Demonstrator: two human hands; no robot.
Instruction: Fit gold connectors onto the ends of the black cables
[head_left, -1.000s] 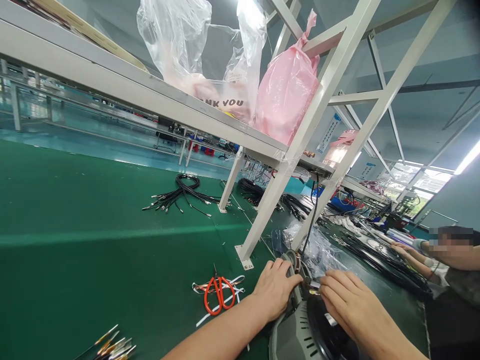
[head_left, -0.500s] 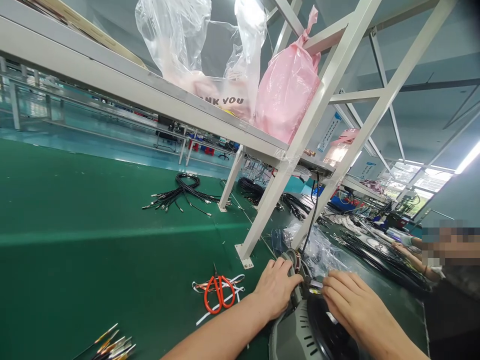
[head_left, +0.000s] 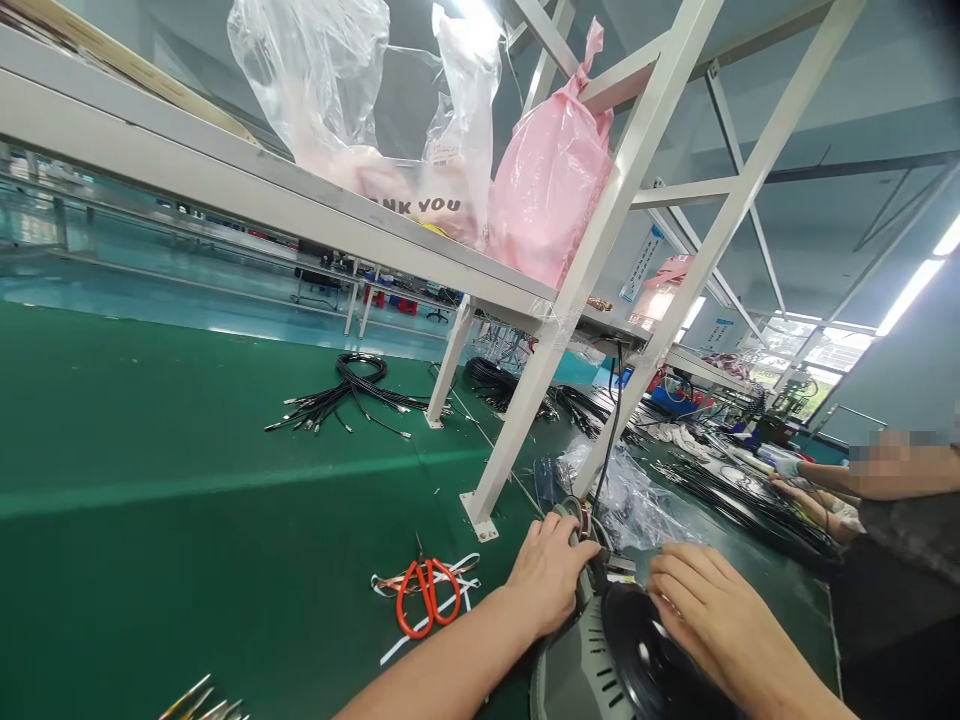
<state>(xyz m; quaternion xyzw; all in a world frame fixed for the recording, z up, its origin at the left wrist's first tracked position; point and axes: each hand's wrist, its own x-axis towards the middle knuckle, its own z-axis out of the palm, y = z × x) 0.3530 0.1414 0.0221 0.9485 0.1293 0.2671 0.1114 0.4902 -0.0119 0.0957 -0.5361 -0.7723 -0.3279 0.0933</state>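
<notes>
My left hand (head_left: pixel 546 572) grips the far end of a grey-green machine (head_left: pixel 574 668), its fingers over the housing and its thumb on the near side. The machine has vent slots, a round black disc (head_left: pixel 637 640) and a brownish roll (head_left: pixel 582 518) at its far end; it looks like a tape dispenser. Over the disc hovers my right hand (head_left: pixel 716 612), fingers curled and pressed together beside the machine's middle. Its thumb and whatever it pinches are hidden. Red-handled scissors (head_left: pixel 427 597) lie left of my left forearm, on white and copper-coloured strips (head_left: pixel 390 652).
A white metal rack (head_left: pixel 517 440) rises from the green table (head_left: pixel 225 560), bearing clear and pink bags (head_left: pixel 551 190). Coiled black cables (head_left: pixel 362 370) lie behind; more cables (head_left: pixel 735 500) and crumpled plastic (head_left: pixel 637 500) lie right. At the right edge a co-worker's arms (head_left: pixel 817 500) reach over cables.
The whole view has shifted slightly, so the rack and scissors appear further left. Both hands stay at the machine; my right hand's pose is nearly the same.
</notes>
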